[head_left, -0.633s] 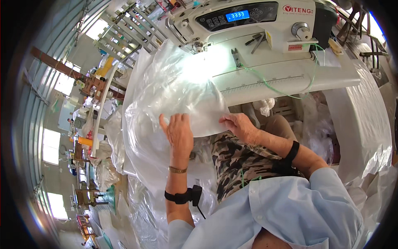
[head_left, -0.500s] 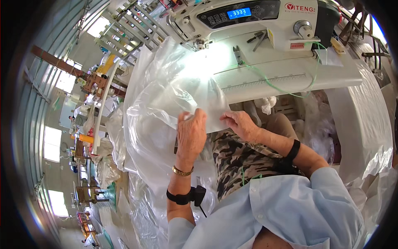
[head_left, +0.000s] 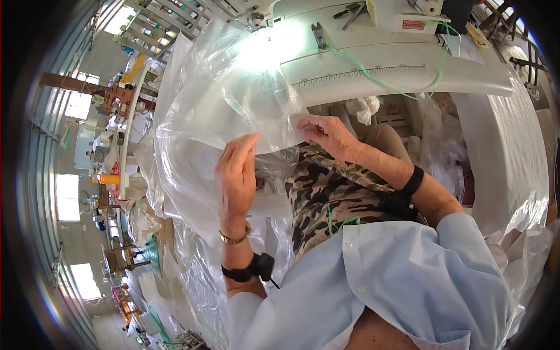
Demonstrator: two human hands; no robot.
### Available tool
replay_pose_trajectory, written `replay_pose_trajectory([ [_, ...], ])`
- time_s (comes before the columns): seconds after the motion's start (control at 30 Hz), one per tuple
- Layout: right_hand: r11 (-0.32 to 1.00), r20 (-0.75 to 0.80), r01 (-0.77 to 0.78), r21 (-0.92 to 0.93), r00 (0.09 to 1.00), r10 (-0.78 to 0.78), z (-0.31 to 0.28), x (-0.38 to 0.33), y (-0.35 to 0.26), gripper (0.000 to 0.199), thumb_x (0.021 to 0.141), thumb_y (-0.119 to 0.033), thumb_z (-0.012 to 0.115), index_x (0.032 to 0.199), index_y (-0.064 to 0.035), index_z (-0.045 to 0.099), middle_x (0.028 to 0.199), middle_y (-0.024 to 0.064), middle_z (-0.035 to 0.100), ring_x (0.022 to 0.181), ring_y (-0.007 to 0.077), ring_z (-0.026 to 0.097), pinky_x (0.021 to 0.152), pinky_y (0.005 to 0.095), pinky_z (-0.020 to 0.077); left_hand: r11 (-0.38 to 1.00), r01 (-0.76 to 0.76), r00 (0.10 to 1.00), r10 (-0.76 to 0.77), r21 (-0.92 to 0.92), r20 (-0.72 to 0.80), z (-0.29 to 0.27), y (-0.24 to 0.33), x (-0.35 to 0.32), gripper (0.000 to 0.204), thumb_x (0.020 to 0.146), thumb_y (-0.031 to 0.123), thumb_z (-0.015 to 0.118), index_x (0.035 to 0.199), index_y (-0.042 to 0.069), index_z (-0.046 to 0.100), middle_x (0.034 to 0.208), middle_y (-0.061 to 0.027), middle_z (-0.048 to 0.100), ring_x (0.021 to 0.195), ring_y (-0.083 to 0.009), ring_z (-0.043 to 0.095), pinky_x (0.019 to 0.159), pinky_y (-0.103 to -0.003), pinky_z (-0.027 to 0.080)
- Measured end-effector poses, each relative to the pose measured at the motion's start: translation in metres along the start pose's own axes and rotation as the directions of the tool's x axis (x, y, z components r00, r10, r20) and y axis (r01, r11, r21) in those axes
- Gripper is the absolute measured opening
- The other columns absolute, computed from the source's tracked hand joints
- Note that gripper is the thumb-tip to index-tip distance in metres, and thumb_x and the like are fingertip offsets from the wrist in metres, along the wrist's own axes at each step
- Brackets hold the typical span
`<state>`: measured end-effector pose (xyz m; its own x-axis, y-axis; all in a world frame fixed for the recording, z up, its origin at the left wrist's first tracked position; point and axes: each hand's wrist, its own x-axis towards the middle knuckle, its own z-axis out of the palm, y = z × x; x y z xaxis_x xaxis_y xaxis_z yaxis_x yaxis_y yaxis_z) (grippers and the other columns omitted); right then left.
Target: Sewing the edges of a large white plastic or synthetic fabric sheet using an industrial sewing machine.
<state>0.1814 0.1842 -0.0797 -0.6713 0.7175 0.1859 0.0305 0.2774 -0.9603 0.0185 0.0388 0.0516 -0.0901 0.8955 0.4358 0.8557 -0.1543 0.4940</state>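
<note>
A clear plastic sheet (head_left: 195, 125) spreads in folds from under the lit needle area of a white sewing machine (head_left: 361, 32) down toward my lap. My left hand (head_left: 236, 175) is open over the sheet, its fingers straight and side by side, the palm turned toward the right. At the sheet's near right edge, my right hand (head_left: 332, 137) has its fingers bent and closed on the film; the fingertips are partly hidden. Glare washes out the spot where the sheet meets the needle.
Thread snips (head_left: 318, 36) and a dark tool (head_left: 348, 10) lie on the machine bed, by a green thread (head_left: 373, 79). A printed ruler scale (head_left: 361, 73) runs along the bed's near edge. White plastic (head_left: 501, 146) hangs at the right. Slatted metal rails (head_left: 157, 26) stand at the far left.
The view has shifted, so the machine sits higher in the picture. My left hand has straightened its fingers and come off the sheet's edge. The right hand stays at the edge.
</note>
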Motion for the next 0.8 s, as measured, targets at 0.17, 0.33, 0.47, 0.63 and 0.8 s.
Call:
replay_pose_trajectory([
  [0.17, 0.989, -0.029, -0.045, 0.139, 0.998, 0.049, 0.008, -0.006, -0.002, 0.026, 0.095, -0.021, 0.065, 0.105, 0.0031, 0.067, 0.087, 0.0143, 0.071, 0.080, 0.0195, 0.068, 0.077, 0.0316, 0.0520, 0.955, -0.161, 0.977, 0.119, 0.249, 0.176, 0.003, -0.013, 0.017, 0.021, 0.087, 0.001, 0.062, 0.107, -0.001, 0.067, 0.111, -0.0108, 0.066, 0.101, -0.0303, 0.059, 0.087, -0.040, 0.049],
  [0.33, 0.897, 0.174, -0.263, 0.356, 0.961, 0.213, 0.028, -0.013, -0.002, 0.024, 0.094, -0.025, 0.069, 0.103, -0.0020, 0.068, 0.084, -0.0012, 0.064, 0.076, 0.0086, 0.056, 0.070, 0.0231, 0.0467, 0.965, -0.203, 0.967, 0.170, 0.167, 0.193, 0.011, -0.010, 0.022, 0.020, 0.087, 0.003, 0.063, 0.107, 0.000, 0.067, 0.113, -0.0104, 0.066, 0.101, -0.0291, 0.059, 0.089, -0.040, 0.047],
  [0.47, 0.730, 0.218, -0.461, 0.505, 0.886, 0.408, 0.039, -0.015, -0.010, 0.017, 0.094, -0.019, 0.069, 0.100, -0.0036, 0.065, 0.085, -0.0001, 0.065, 0.078, 0.0088, 0.059, 0.071, 0.0211, 0.0464, 0.963, -0.227, 0.954, 0.190, 0.147, 0.231, 0.008, -0.009, 0.029, 0.022, 0.087, 0.004, 0.064, 0.108, 0.000, 0.068, 0.112, -0.0104, 0.066, 0.101, -0.0295, 0.059, 0.090, -0.040, 0.047],
  [0.63, 0.649, 0.280, -0.485, 0.586, 0.873, 0.399, 0.039, -0.032, -0.027, 0.018, 0.095, -0.018, 0.066, 0.102, -0.0023, 0.060, 0.091, 0.0067, 0.069, 0.077, 0.0120, 0.064, 0.066, 0.0215, 0.0493, 0.977, -0.175, 0.953, 0.138, 0.120, 0.269, -0.005, -0.011, 0.030, 0.027, 0.084, 0.004, 0.067, 0.111, -0.001, 0.067, 0.114, -0.0124, 0.066, 0.103, -0.0311, 0.059, 0.090, -0.040, 0.048],
  [0.8, 0.782, 0.087, -0.267, 0.564, 0.960, 0.265, 0.036, -0.043, -0.038, 0.022, 0.097, -0.023, 0.064, 0.101, -0.0020, 0.059, 0.091, 0.0110, 0.069, 0.073, 0.0132, 0.065, 0.063, 0.0222, 0.0493, 0.981, -0.158, 0.929, 0.109, 0.111, 0.352, -0.008, -0.010, 0.028, 0.031, 0.083, 0.006, 0.069, 0.113, -0.001, 0.067, 0.118, -0.0136, 0.065, 0.107, -0.0320, 0.058, 0.090, -0.040, 0.048],
])
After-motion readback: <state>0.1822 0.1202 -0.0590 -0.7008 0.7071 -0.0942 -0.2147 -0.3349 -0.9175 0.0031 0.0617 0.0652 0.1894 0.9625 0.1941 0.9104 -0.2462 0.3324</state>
